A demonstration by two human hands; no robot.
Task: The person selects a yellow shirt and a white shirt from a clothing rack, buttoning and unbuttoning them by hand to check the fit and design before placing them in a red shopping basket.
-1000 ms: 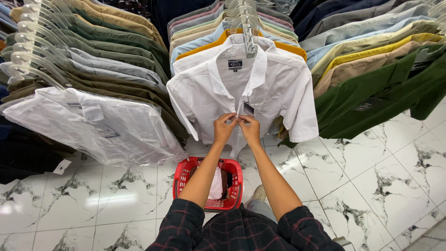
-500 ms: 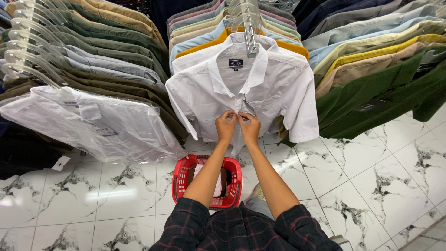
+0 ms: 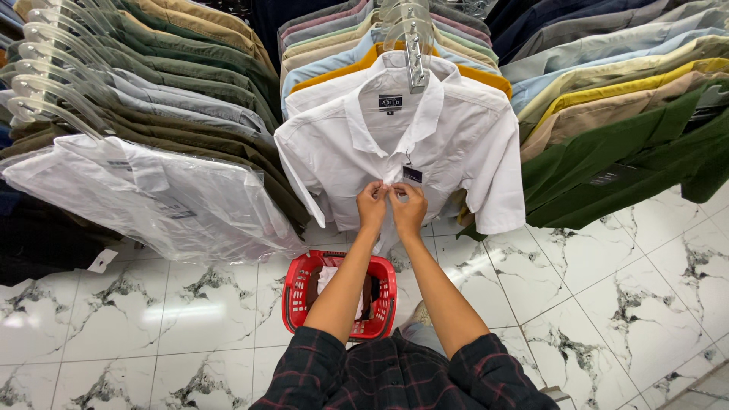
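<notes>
Your white short-sleeved shirt (image 3: 456, 144) hangs on a clear hanger (image 3: 410, 38) at the rack's front, beside a plastic-bagged white shirt (image 3: 152, 197). Below stands a red basket (image 3: 300, 300). Your left hand (image 3: 371, 206) and right hand (image 3: 408, 209) pinch its placket, under a small dark rectangular tag (image 3: 412, 175).

Bright, even overhead light fills my view. Just beyond my hands (image 3: 391, 206) the white shirt (image 3: 456, 144) is nearly washed out, its folds faint. Left of my hands, glare streaks the plastic-wrapped shirt (image 3: 152, 197). Below my hands, soft reflections shine off the marble floor (image 3: 607, 288). Focus is sharp at centre; the edges bow with wide-angle distortion.
</notes>
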